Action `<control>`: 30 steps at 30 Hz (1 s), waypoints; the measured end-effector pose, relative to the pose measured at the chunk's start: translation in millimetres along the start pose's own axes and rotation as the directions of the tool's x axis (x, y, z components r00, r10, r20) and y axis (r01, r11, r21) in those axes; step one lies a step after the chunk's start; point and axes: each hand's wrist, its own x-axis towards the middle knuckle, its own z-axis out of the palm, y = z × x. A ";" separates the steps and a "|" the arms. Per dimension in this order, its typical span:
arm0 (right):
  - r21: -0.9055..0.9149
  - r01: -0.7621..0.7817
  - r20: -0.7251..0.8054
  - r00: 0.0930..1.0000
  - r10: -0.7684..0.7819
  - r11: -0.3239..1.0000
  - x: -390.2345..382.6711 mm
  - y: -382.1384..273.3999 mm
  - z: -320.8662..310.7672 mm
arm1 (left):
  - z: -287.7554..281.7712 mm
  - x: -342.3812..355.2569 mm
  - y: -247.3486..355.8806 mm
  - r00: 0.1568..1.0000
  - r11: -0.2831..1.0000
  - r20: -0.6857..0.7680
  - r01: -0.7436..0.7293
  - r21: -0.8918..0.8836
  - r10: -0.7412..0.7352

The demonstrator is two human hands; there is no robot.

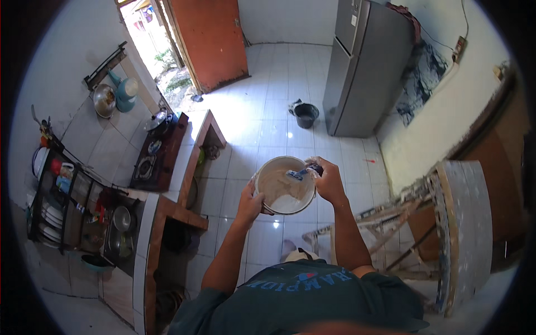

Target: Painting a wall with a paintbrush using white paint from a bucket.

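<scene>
In front of me a round white bucket (273, 207) is held up above the tiled floor, tipped so that its inside shows. Greyish-beige paste (274, 187) coats its bottom and walls. My left hand (250, 200) grips the bucket's left side, the thumb near the rim and the fingers around the outside. Over the right rim, my right hand (327, 177) is closed round the dark handle of a short tool (297, 175). The tool's blue, paste-smeared end reaches into the bucket; whether it is a scraper or a brush I cannot make out. Whitish smears mark my fingers.
A counter with a stove (146, 162) and a dish rack (53, 215) runs along the left. Ahead stand a black bucket (306, 115), a grey fridge (357, 72) and an orange door (209, 44), ajar. A paint-spattered trestle (385, 223) and a board (466, 223) are at right.
</scene>
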 end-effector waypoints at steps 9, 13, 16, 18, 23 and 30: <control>0.000 0.034 -0.088 0.996 -0.034 0.999 168.4 58.1 53.7 | -16.0 139.1 44.3 0.982 0.992 -0.148 -0.124 -0.024 0.119; -0.064 0.104 -0.104 0.989 -0.110 0.993 240.2 85.1 89.8 | -41.2 213.6 46.3 0.979 0.986 -0.165 -0.137 -0.092 0.121; -0.133 0.130 -0.120 0.982 -0.146 0.983 300.4 106.7 111.4 | -62.4 284.7 46.9 0.981 0.985 -0.147 -0.145 -0.099 0.129; -0.147 0.064 -0.081 0.994 -0.076 0.987 335.3 112.9 117.9 | -73.8 326.6 51.1 0.987 0.989 -0.112 -0.123 -0.082 0.113; -0.179 -0.068 -0.152 0.988 0.040 0.982 426.5 146.3 138.6 | -100.0 440.2 72.1 0.996 0.995 -0.011 -0.088 -0.056 0.087; -0.006 -0.236 -0.270 0.936 0.226 0.972 531.3 210.2 160.6 | -114.9 601.4 72.0 0.997 0.997 0.075 -0.012 -0.072 0.017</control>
